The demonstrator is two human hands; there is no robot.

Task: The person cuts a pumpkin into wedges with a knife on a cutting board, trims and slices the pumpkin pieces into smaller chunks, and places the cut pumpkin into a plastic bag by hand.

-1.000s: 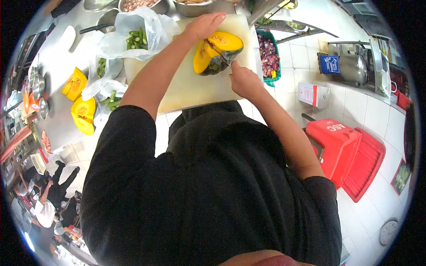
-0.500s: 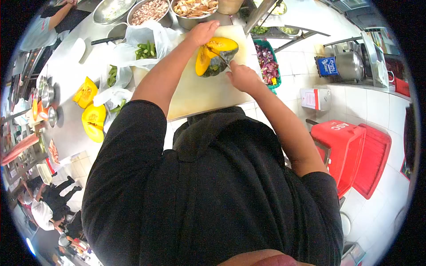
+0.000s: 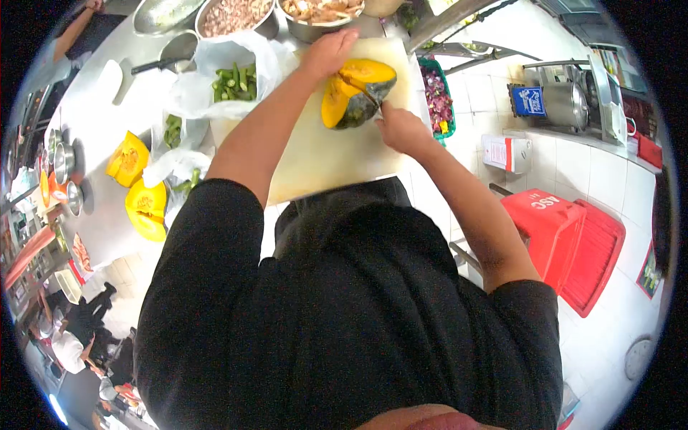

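A wedge of pumpkin [image 3: 350, 97] with yellow flesh and dark green skin lies on a pale cutting board [image 3: 308, 163]. A dark cut line runs through it, with flesh on both sides. My right hand [image 3: 403, 130] is closed around the handle of a knife [image 3: 377, 107] at the near right side of the pumpkin. Most of the blade is hidden in the cut. At the pumpkin's far left edge is my left hand [image 3: 331, 51], fingers stretched out; whether it presses on the pumpkin I cannot tell.
Pumpkin pieces [image 3: 147, 208] and plastic bags of green okra-like pods [image 3: 235, 82] lie left. Metal bowls of chopped food [image 3: 236, 18] stand beyond the board. A green crate of purple pieces [image 3: 438, 97] and a red bin [image 3: 541, 229] are right. Other people [image 3: 68, 351] work at far left.
The knife sits deeper in the pumpkin, with less blade showing, and the cut looks wider. My right hand has shifted slightly right and nearer. The whole view has moved a little.
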